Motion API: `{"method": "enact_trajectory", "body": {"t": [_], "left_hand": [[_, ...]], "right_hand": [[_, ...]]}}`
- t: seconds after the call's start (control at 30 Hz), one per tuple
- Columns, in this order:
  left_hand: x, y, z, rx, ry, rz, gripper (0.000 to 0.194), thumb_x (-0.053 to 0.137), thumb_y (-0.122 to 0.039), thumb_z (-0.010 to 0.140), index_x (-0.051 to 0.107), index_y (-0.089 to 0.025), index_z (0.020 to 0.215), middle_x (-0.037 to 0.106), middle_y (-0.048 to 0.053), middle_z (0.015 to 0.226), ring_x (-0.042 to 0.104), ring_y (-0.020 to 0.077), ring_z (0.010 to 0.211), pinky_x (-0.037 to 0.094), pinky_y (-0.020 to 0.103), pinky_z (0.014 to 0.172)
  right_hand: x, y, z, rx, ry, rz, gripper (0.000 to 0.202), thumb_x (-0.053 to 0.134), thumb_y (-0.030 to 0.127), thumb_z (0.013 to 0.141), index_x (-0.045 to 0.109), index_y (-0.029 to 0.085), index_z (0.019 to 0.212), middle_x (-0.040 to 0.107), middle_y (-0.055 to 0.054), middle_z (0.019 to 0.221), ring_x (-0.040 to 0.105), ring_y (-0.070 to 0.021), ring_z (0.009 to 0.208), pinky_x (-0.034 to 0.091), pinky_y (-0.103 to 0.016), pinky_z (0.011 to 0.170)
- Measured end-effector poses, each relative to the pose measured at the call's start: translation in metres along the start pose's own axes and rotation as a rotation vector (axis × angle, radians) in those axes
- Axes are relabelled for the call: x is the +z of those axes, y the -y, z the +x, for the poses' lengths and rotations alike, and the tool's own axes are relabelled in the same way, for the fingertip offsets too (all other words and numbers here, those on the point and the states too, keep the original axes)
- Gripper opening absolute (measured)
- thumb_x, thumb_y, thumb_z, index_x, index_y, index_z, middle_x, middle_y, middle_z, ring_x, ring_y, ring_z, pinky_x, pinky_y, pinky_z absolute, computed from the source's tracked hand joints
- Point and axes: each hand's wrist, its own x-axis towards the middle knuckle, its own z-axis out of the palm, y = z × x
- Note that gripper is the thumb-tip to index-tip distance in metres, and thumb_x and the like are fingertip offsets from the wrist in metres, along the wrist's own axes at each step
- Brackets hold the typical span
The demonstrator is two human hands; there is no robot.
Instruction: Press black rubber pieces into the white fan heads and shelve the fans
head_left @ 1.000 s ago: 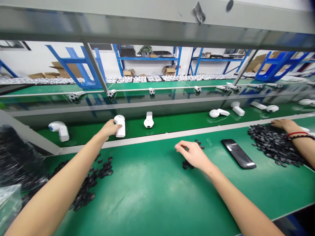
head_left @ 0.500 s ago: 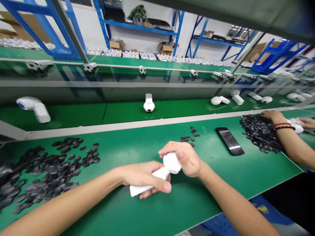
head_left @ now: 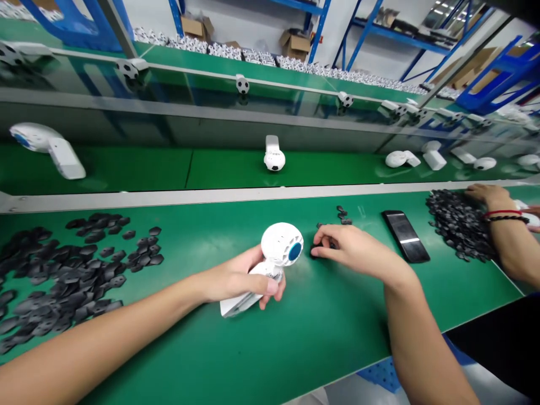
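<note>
My left hand is wrapped round the handle of a white device, whose round head shows a blue disc and slots facing up and right. My right hand is at the small group of black pieces, its thumb and fingers pinched at a dark piece on the green table. A wide spread of black pieces lies to the left of my left forearm.
A black phone lies right of my right hand. Farther right, a co-worker's hand reaches over a heap of black pieces. White devices, one at centre, stand on the green strip beyond the pale rail.
My right hand has left the device's round head and moved right to the small black pieces. The device's head has turned, showing its blue disc. The whole view has shifted.
</note>
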Motion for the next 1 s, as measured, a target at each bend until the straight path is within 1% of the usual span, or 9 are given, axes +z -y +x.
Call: {"method": "enact_trajectory", "body": {"t": [0.13,0.27,0.33,0.43,0.53,0.63,0.73,0.9,1.0], "left_hand": [[-0.001,0.005,0.0,-0.027,-0.042,-0.02,0.063,0.079,-0.051,0.088,0.04,-0.019,0.125,0.065,0.005,0.091,0.063,0.016,0.076,0.056,0.03,0.07],[0.002,0.007,0.002,0.065,-0.079,-0.111,0.065,0.059,-0.064,0.099,0.026,-0.024,0.14,0.067,0.004,0.085,0.064,0.0173,0.065,0.055,0.031,0.063],[0.003,0.005,0.004,0.109,-0.181,-0.119,0.062,0.063,-0.058,0.099,0.027,-0.028,0.139,0.068,0.005,0.095,0.067,0.0182,0.065,0.058,0.035,0.063],[0.002,0.002,0.007,0.168,-0.417,-0.013,0.063,0.08,-0.046,0.089,0.036,-0.029,0.131,0.063,0.005,0.11,0.07,0.019,0.075,0.061,0.037,0.068],[-0.001,0.002,0.01,0.187,-0.603,0.162,0.064,0.08,-0.05,0.089,0.039,-0.029,0.134,0.061,0.003,0.106,0.067,0.0157,0.073,0.058,0.03,0.064],[-0.002,0.007,0.013,0.19,-0.609,0.158,0.061,0.066,-0.056,0.098,0.035,-0.037,0.147,0.061,0.001,0.099,0.065,0.0155,0.065,0.054,0.029,0.057],[-0.001,0.011,0.014,0.202,-0.626,0.125,0.051,0.059,-0.06,0.101,0.041,-0.037,0.143,0.061,0.0,0.097,0.066,0.0166,0.066,0.055,0.031,0.058],[0.002,0.008,0.014,0.199,-0.635,0.194,0.054,0.057,-0.066,0.101,0.039,-0.035,0.142,0.062,0.001,0.106,0.067,0.0171,0.075,0.057,0.032,0.065],[0.002,0.005,0.013,0.215,-0.635,0.286,0.063,0.064,-0.063,0.098,0.036,-0.031,0.144,0.061,0.004,0.113,0.066,0.0175,0.084,0.056,0.032,0.071]], "right_hand": [[0.007,0.001,0.005,0.04,-0.002,-0.047,0.03,0.073,0.052,0.093,0.071,0.023,0.086,0.071,-0.003,0.082,0.062,-0.0177,0.07,0.039,-0.03,0.061],[0.008,0.002,0.008,0.05,0.007,-0.001,0.025,0.072,0.046,0.092,0.073,0.022,0.082,0.071,-0.003,0.078,0.062,-0.0173,0.067,0.04,-0.031,0.06],[0.006,0.003,0.007,0.062,-0.014,0.009,0.016,0.071,0.036,0.09,0.074,0.022,0.081,0.071,-0.001,0.075,0.062,-0.0165,0.065,0.042,-0.03,0.059],[0.005,0.009,0.005,0.074,-0.067,0.087,0.012,0.068,0.025,0.088,0.076,0.022,0.08,0.072,0.0,0.073,0.065,-0.016,0.066,0.047,-0.028,0.062],[0.01,0.024,0.003,0.07,-0.104,0.405,0.019,0.072,0.037,0.093,0.079,0.02,0.09,0.077,-0.004,0.083,0.073,-0.0188,0.075,0.057,-0.029,0.07],[0.022,0.044,0.004,0.038,-0.106,0.741,0.029,0.079,0.046,0.09,0.078,0.018,0.097,0.08,-0.007,0.089,0.078,-0.0214,0.084,0.064,-0.031,0.078],[0.039,0.061,0.007,-0.008,-0.137,0.862,0.029,0.083,0.045,0.088,0.078,0.017,0.096,0.08,-0.007,0.086,0.079,-0.0213,0.083,0.066,-0.031,0.079],[0.059,0.072,0.011,-0.069,-0.264,0.803,0.025,0.08,0.044,0.091,0.076,0.02,0.095,0.081,-0.006,0.095,0.08,-0.0232,0.089,0.066,-0.034,0.083],[0.066,0.072,0.013,-0.124,-0.381,0.677,0.019,0.079,0.039,0.093,0.074,0.021,0.096,0.08,-0.005,0.094,0.079,-0.022,0.085,0.066,-0.031,0.075]]}}
